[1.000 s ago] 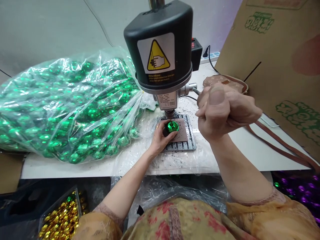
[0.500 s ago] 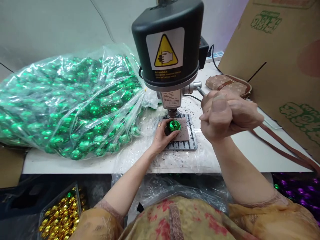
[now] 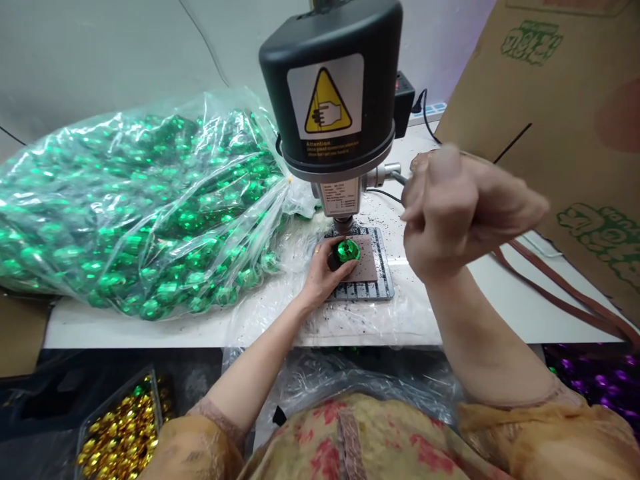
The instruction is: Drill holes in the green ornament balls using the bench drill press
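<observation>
A black bench drill press [image 3: 330, 100] with a yellow hand-warning label stands on the white table [image 3: 500, 300]. My left hand [image 3: 323, 270] grips a shiny green bead [image 3: 346, 251] on a brown pad on the drill's slotted base plate [image 3: 373, 285], just below the spindle. My right hand [image 3: 457, 210] is a closed fist wrapped round the drill's feed lever [image 3: 397, 177], raised to the right of the drill head.
A big clear bag of green beads [image 3: 135, 207] fills the left of the table. A tray of gold beads [image 3: 120, 433] sits below left, purple beads [image 3: 600, 380] below right. A cardboard box [image 3: 560, 127] and a brown strapped purse stand at right. Black specks litter the table.
My right fist on the lever has risen and swung back, blurred by motion. My left hand still holds the green bead in the same place under the spindle.
</observation>
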`<state>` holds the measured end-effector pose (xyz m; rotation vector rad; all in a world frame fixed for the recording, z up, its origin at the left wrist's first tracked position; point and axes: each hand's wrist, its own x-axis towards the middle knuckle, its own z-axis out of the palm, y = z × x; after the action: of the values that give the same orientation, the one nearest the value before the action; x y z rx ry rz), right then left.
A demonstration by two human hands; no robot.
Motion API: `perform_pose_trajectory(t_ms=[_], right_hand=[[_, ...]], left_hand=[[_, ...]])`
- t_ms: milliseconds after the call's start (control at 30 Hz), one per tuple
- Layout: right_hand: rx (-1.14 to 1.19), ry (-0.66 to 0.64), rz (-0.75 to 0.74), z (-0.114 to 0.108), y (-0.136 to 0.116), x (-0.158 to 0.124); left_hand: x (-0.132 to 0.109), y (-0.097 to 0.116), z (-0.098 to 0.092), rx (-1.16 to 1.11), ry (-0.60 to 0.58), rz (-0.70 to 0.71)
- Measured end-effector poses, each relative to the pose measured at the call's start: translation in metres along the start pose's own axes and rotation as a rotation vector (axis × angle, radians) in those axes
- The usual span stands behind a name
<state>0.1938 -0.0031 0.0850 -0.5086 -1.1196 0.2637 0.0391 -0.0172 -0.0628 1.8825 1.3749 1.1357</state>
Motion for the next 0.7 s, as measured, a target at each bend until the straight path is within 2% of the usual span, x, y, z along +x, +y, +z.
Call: perform_pose_trajectory(t_ms=[67, 167, 233, 300, 367, 433, 467, 533, 600, 700], right_hand=[[0.038, 0.064, -0.121, 0.008, -0.017, 0.012], [0.128, 0.028, -0.098, 0.016, -0.030, 0.024], [0.112, 0.024, -0.085, 0.017, -0.031, 0.025], [0.076, 0.014, -0.102, 0.016, -0.029, 0.024], [0.075, 0.015, -0.132, 0.016, -0.027, 0.024], [0.088, 0.025, -0.138, 0.015, -0.025, 0.024], [0.088, 0.032, -0.137, 0.015, -0.025, 0.024], [0.066, 0.029, -0.122, 0.015, -0.024, 0.024], [0.020, 0.004, -0.099, 0.013, -0.024, 0.024], [-0.021, -0.014, -0.082, 0.011, -0.024, 0.023]], left_hand=[[-0.004, 0.006, 0.001, 0.006, 0.058, -0.028], [-0.027, 0.022, 0.000, 0.102, 0.229, -0.053], [-0.053, 0.034, 0.000, 0.151, 0.260, 0.017], [-0.084, 0.043, 0.001, 0.112, 0.149, 0.205], [-0.113, 0.048, 0.005, 0.107, -0.033, 0.478], [-0.133, 0.049, 0.009, 0.247, -0.196, 0.706], [-0.138, 0.049, 0.010, 0.325, -0.249, 0.778], [-0.135, 0.046, 0.008, 0.378, -0.266, 0.839], [-0.114, 0.040, -0.003, 0.313, -0.173, 0.791], [-0.052, 0.022, -0.028, 0.323, 0.031, 0.511]])
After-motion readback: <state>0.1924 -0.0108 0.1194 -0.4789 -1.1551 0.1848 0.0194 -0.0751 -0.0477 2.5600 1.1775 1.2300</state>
